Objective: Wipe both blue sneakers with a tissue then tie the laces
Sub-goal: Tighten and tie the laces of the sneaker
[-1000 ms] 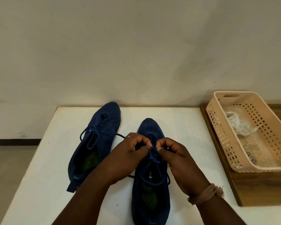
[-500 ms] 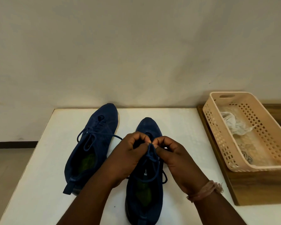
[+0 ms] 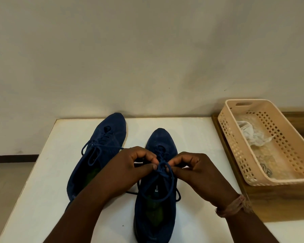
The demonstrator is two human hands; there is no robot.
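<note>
Your left hand (image 3: 128, 170) pinches the lace (image 3: 162, 170) of the right sneaker (image 3: 159, 190) between thumb and curled fingers, and your right hand (image 3: 195, 170) does the same from the other side, fingertips of both hands almost meeting over the knot area mid-shoe. Lace loops hang down from the pinch and drape over the shoe opening and its sides. That sneaker sits toe pointing away from you, near the middle of the white counter (image 3: 42, 199), with a green insole showing inside. The left sneaker (image 3: 98, 155) lies just beside it, angled so its toe leans toward the far edge; its laces look loosely bowed, your left forearm covers its heel. Sneakers are apart, not touching as far as you can see. A thread band (image 3: 233, 205) wraps your right wrist. To the right, a beige perforated basket (image 3: 235, 142) rests on a wooden surface (image 3: 270, 204) next to the counter; inside it lies a crumpled white tissue (image 3: 249, 134) toward the far end, plus something small and grey near the front that you cannot identify.
</note>
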